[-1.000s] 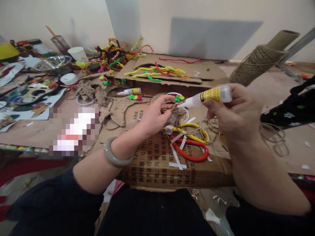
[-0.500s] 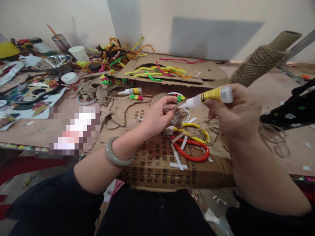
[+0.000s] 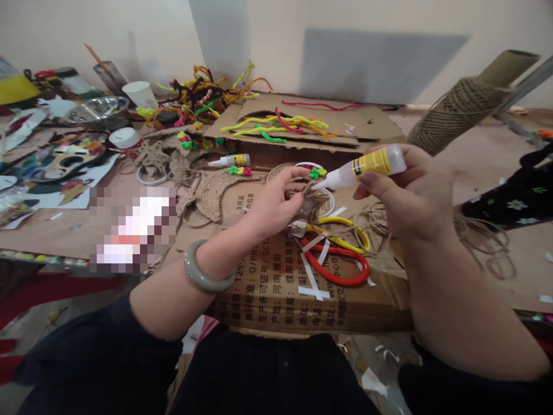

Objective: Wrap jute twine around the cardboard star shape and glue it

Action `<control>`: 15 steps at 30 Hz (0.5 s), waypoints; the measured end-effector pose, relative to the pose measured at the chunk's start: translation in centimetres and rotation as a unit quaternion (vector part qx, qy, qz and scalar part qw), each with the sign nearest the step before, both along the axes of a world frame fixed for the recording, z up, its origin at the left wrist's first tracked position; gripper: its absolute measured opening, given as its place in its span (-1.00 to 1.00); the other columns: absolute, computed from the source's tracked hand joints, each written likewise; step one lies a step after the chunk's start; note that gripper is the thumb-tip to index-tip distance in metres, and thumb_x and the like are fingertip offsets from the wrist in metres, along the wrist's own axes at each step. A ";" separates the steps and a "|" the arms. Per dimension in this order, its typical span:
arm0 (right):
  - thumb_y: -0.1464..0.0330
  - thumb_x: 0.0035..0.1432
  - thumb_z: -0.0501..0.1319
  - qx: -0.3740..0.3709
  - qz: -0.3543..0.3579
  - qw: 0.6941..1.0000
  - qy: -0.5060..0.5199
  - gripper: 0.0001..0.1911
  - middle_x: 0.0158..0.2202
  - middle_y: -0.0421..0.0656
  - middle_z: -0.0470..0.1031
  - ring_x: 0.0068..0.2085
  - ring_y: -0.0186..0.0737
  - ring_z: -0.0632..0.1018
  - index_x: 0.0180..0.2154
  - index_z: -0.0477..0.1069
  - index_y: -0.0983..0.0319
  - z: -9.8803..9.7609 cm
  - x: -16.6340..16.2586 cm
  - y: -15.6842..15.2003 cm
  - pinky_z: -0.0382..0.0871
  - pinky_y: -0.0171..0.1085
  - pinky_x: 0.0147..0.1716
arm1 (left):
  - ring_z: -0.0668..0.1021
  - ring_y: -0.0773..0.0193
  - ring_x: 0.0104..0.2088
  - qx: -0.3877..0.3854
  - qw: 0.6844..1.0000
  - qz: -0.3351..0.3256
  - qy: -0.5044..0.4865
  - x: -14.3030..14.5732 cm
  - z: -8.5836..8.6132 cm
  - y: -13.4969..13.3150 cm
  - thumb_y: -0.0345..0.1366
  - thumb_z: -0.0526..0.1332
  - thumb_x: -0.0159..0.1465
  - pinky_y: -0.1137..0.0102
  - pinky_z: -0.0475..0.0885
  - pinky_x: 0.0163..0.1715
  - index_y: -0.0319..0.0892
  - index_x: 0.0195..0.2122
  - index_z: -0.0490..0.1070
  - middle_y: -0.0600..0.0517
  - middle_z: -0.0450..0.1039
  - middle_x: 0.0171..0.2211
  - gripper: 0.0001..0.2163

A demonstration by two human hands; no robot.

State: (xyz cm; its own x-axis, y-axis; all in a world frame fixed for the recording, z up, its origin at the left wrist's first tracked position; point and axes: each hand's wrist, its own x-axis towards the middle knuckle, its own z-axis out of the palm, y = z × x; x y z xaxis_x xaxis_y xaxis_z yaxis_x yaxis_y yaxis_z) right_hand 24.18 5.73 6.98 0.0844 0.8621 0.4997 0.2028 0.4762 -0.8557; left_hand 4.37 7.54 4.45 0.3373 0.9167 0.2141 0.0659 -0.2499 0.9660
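Note:
My right hand point(image 3: 410, 193) grips a small glue bottle point(image 3: 367, 167) with a yellow label, its white nozzle pointing left. The nozzle tip meets a bit of jute twine point(image 3: 307, 189) that my left hand point(image 3: 272, 202) pinches between thumb and fingers. That hand wears a grey-green bangle point(image 3: 203, 271) on the wrist. Just behind the twine lies a green and yellow pipe-cleaner flower point(image 3: 317, 172) on a white ring. Both hands hover over a flattened cardboard box point(image 3: 268, 288) resting across my lap.
Yellow-handled point(image 3: 341, 227) and red-handled scissors point(image 3: 341, 265) lie under my hands. A second glue bottle point(image 3: 228, 161), coiled jute pieces point(image 3: 207, 193), pipe cleaners point(image 3: 276, 124), a paper cup point(image 3: 140, 94) and a metal bowl point(image 3: 97, 108) sit behind. A twine spool point(image 3: 458, 109) stands right.
The glue nozzle has dipped slightly and stays against the twine in my left fingers. Otherwise both hands keep their places.

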 end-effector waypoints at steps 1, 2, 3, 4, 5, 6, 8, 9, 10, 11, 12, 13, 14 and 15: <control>0.23 -0.07 0.47 -0.001 -0.005 1.000 0.002 -0.76 -0.42 -0.27 0.58 -0.58 -0.32 0.48 -0.33 0.49 0.07 0.1 0.0 0.0 0.42 -0.27 -0.60 | 0.58 0.31 -0.14 0.000 1.000 -0.002 -0.003 0.0 0.0 0.0 -0.51 0.17 0.16 0.43 0.48 -0.21 -0.16 -0.07 0.35 -0.02 0.52 -0.16 -0.70; 0.24 -0.07 0.47 -0.001 -0.007 1.000 0.004 -0.76 -0.43 -0.27 0.57 -0.60 -0.34 0.46 -0.34 0.49 0.07 0.2 -0.1 -0.1 0.40 -0.28 -0.62 | 0.58 0.31 -0.15 -0.002 1.000 -0.005 -0.005 0.0 0.1 0.0 -0.52 0.17 0.16 0.43 0.48 -0.22 -0.16 -0.08 0.34 -0.02 0.52 -0.16 -0.70; 0.25 -0.08 0.47 0.001 -0.008 1.000 0.009 -0.77 -0.44 -0.27 0.57 -0.62 -0.36 0.44 -0.35 0.49 0.08 0.4 -0.2 -0.1 0.37 -0.30 -0.65 | 0.58 0.31 -0.16 -0.006 1.000 -0.009 -0.006 0.1 0.1 -0.1 -0.52 0.17 0.16 0.43 0.48 -0.24 -0.17 -0.08 0.34 -0.02 0.51 -0.16 -0.71; 0.27 -0.09 0.48 0.002 -0.009 1.000 0.014 -0.76 -0.45 -0.27 0.56 -0.64 -0.38 0.41 -0.35 0.50 0.09 0.5 -0.3 -0.2 0.34 -0.31 -0.67 | 0.58 0.31 -0.17 -0.010 1.000 -0.011 -0.008 0.1 0.1 -0.1 -0.52 0.17 0.16 0.44 0.48 -0.26 -0.17 -0.08 0.33 -0.02 0.51 -0.16 -0.71; 0.30 -0.12 0.49 0.003 -0.009 1.000 0.019 -0.75 -0.47 -0.28 0.55 -0.66 -0.39 0.39 -0.36 0.50 0.10 0.6 -0.4 -0.2 0.30 -0.32 -0.70 | 0.58 0.31 -0.18 -0.014 1.000 -0.013 -0.008 0.1 0.2 -0.1 -0.52 0.17 0.16 0.44 0.47 -0.29 -0.17 -0.08 0.33 -0.02 0.51 -0.17 -0.71; 0.32 -0.14 0.49 0.004 -0.010 1.000 0.024 -0.75 -0.49 -0.29 0.53 -0.68 -0.41 0.36 -0.36 0.50 0.11 0.8 -0.4 -0.3 0.26 -0.32 -0.74 | 0.58 0.31 -0.19 -0.017 1.000 -0.014 -0.009 0.1 0.2 -0.1 -0.52 0.17 0.17 0.45 0.46 -0.32 -0.17 -0.08 0.33 -0.03 0.51 -0.18 -0.71; 0.35 -0.16 0.49 -0.003 -0.011 1.000 0.023 -0.74 -0.52 -0.30 0.51 -0.70 -0.42 0.33 -0.37 0.50 0.13 1.1 -0.6 -0.5 0.20 -0.32 -0.78 | 0.58 0.31 -0.20 -0.020 1.000 -0.013 -0.010 0.1 0.2 -0.2 -0.51 0.17 0.17 0.47 0.44 -0.37 -0.17 -0.08 0.33 -0.02 0.51 -0.19 -0.72; 0.36 -0.16 0.49 -0.006 -0.011 1.000 0.019 -0.74 -0.53 -0.31 0.51 -0.70 -0.42 0.32 -0.37 0.50 0.13 1.1 -0.6 -0.6 0.18 -0.32 -0.79 | 0.58 0.32 -0.20 -0.021 1.000 -0.014 -0.010 0.1 0.2 -0.2 -0.51 0.18 0.18 0.48 0.43 -0.38 -0.17 -0.08 0.33 -0.02 0.51 -0.20 -0.72; 0.36 -0.16 0.49 -0.008 -0.011 1.000 0.012 -0.74 -0.53 -0.30 0.51 -0.70 -0.42 0.31 -0.37 0.50 0.13 1.2 -0.6 -0.7 0.16 -0.32 -0.79 | 0.58 0.32 -0.22 -0.022 1.000 -0.015 -0.010 0.1 0.2 -0.2 -0.50 0.18 0.18 0.48 0.42 -0.40 -0.17 -0.08 0.33 -0.02 0.51 -0.21 -0.73; 0.37 -0.15 0.48 -0.007 -0.014 1.000 0.005 -0.75 -0.53 -0.30 0.51 -0.70 -0.42 0.30 -0.37 0.49 0.13 1.2 -0.6 -0.8 0.14 -0.32 -0.79 | 0.58 0.32 -0.23 -0.022 1.000 -0.016 -0.009 0.1 0.2 -0.3 -0.49 0.19 0.19 0.48 0.42 -0.40 -0.17 -0.08 0.33 -0.01 0.51 -0.22 -0.73; 0.36 -0.14 0.48 -0.004 -0.017 1.000 -0.004 -0.75 -0.53 -0.30 0.51 -0.70 -0.42 0.29 -0.37 0.49 0.12 1.2 -0.6 -0.9 0.13 -0.32 -0.79 | 0.58 0.32 -0.24 -0.022 1.000 -0.014 -0.007 0.1 0.2 -0.3 -0.48 0.20 0.19 0.47 0.42 -0.39 -0.17 -0.08 0.34 -0.01 0.51 -0.23 -0.73; 0.36 -0.13 0.48 0.001 -0.022 1.000 -0.013 -0.76 -0.54 -0.31 0.50 -0.70 -0.42 0.27 -0.37 0.49 0.11 1.2 -0.5 -0.9 0.12 -0.32 -0.78 | 0.58 0.31 -0.23 -0.019 1.000 -0.011 -0.005 0.1 0.2 -0.3 -0.48 0.20 0.19 0.46 0.44 -0.36 -0.17 -0.08 0.34 -0.01 0.51 -0.23 -0.74; 0.35 -0.12 0.47 0.005 -0.026 0.999 -0.023 -0.77 -0.55 -0.32 0.48 -0.70 -0.41 0.26 -0.37 0.49 0.10 1.1 -0.5 -1.0 0.12 -0.31 -0.77 | 0.57 0.31 -0.22 -0.016 1.000 -0.007 -0.004 0.0 0.2 -0.3 -0.48 0.20 0.19 0.45 0.45 -0.33 -0.16 -0.08 0.35 -0.01 0.51 -0.22 -0.74; 0.33 -0.09 0.46 0.005 -0.031 0.999 -0.034 -0.78 -0.55 -0.32 0.47 -0.69 -0.41 0.25 -0.36 0.49 0.08 1.0 -0.5 -1.1 0.14 -0.30 -0.75 | 0.57 0.31 -0.20 -0.013 1.000 -0.004 -0.002 0.0 0.2 -0.3 -0.48 0.20 0.18 0.44 0.46 -0.29 -0.16 -0.09 0.35 -0.01 0.51 -0.21 -0.74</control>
